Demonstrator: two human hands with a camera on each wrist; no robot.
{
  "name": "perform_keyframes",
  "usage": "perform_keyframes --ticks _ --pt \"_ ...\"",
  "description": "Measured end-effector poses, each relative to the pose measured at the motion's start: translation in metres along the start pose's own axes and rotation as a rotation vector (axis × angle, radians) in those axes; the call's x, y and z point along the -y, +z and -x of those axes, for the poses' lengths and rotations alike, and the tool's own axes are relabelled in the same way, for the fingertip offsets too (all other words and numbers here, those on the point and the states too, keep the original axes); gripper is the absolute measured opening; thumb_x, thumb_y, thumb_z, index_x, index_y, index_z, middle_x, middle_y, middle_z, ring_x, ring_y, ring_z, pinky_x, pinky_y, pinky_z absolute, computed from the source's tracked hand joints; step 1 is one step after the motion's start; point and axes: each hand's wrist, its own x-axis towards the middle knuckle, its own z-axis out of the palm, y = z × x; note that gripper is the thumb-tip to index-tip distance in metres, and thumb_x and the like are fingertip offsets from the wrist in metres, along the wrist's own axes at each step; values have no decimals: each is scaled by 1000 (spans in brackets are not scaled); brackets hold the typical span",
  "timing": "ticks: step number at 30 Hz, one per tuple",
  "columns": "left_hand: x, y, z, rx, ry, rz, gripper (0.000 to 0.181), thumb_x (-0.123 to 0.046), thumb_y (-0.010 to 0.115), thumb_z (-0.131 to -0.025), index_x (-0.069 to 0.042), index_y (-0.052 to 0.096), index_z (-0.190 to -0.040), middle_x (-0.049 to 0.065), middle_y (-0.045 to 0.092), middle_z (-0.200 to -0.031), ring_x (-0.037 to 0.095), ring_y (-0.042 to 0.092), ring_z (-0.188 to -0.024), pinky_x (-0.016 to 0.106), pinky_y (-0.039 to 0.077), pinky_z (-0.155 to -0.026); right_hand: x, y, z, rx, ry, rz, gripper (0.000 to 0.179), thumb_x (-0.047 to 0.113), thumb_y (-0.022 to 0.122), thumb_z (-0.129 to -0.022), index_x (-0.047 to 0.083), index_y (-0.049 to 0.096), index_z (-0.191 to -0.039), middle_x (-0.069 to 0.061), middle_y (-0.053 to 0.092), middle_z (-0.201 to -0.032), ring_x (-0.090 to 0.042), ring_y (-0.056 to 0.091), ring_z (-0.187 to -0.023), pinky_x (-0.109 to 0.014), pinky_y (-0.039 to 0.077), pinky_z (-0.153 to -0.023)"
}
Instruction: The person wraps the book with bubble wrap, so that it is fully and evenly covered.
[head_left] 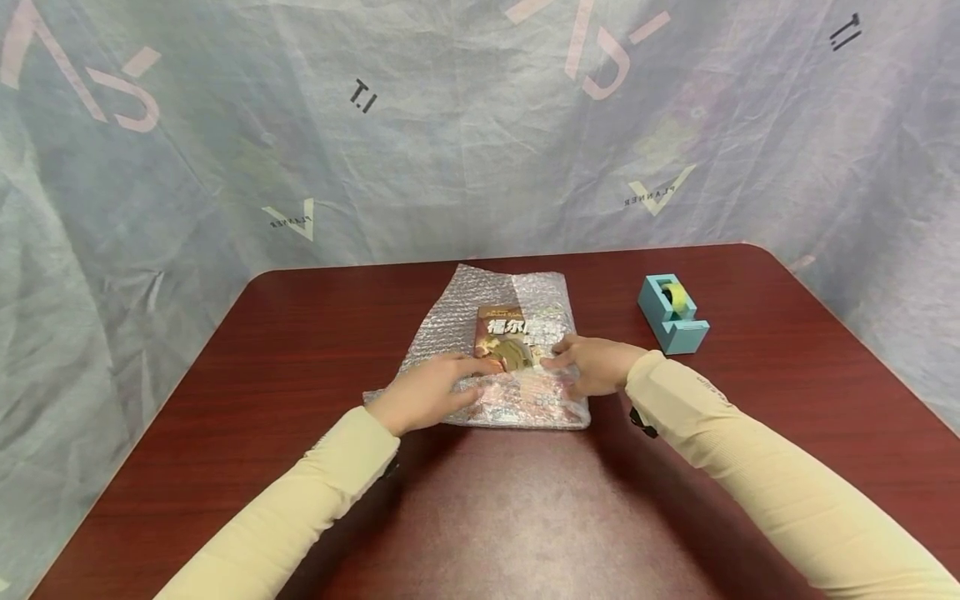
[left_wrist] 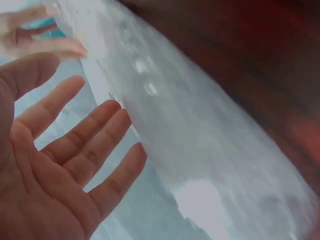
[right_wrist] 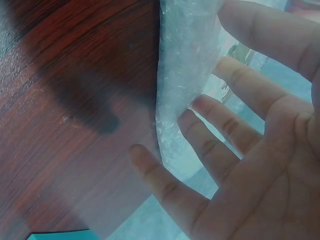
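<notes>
A book [head_left: 504, 340] with a brown illustrated cover and large white characters lies on a sheet of bubble wrap [head_left: 457, 308] on the table. One flap of the wrap is folded over the book's near part, which shows dimly through it. At the near left, my left hand [head_left: 435, 389] rests on the folded wrap, and its fingers [left_wrist: 95, 150] look spread and relaxed in the left wrist view. My right hand [head_left: 596, 364] lies at the wrap's right side. In the right wrist view its fingers [right_wrist: 210, 145] are extended along the wrap's edge. Neither hand grips anything.
A teal tape dispenser [head_left: 672, 321] with a yellow roll stands on the right of the dark red table [head_left: 337, 317]. Behind the table hangs a pale grey printed curtain [head_left: 450, 150], which also runs along both sides.
</notes>
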Motion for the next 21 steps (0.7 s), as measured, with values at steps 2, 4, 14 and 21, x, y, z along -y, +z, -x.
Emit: perform_keyframes --ticks 2,4,14,21 --pt "7 -5 5 -29 -49 -10 38 -22 64 -101 -15 65 -138 14 63 -136 34 61 -123 52 50 -100 0 0 1 -4 -5 2 63 17 72 -94 8 48 -151 -25 39 -154 -39 52 -130 -45 49 -97" --pt "14 -8 10 -70 -95 -28 36 -22 66 -100 -13 67 -135 12 65 -134 32 63 -122 52 52 -98 1 0 1 -6 -10 0 63 16 73 -93 8 49 -151 -25 39 -153 -37 55 -127 -45 50 -97" --pt "45 -29 31 -167 -386 -57 28 -26 65 -99 -9 72 -121 7 70 -87 24 62 -66 44 52 -58 1 -2 1 6 0 -15 64 16 72 -94 7 47 -152 -26 37 -154 -35 56 -125 -43 51 -93" --pt "59 -42 43 16 -514 -25 50 -40 58 -102 2 64 -128 23 69 -117 40 67 -97 52 54 -74 0 -1 0 14 14 -18 64 15 71 -94 8 46 -153 -26 37 -155 -35 55 -127 -43 50 -94"
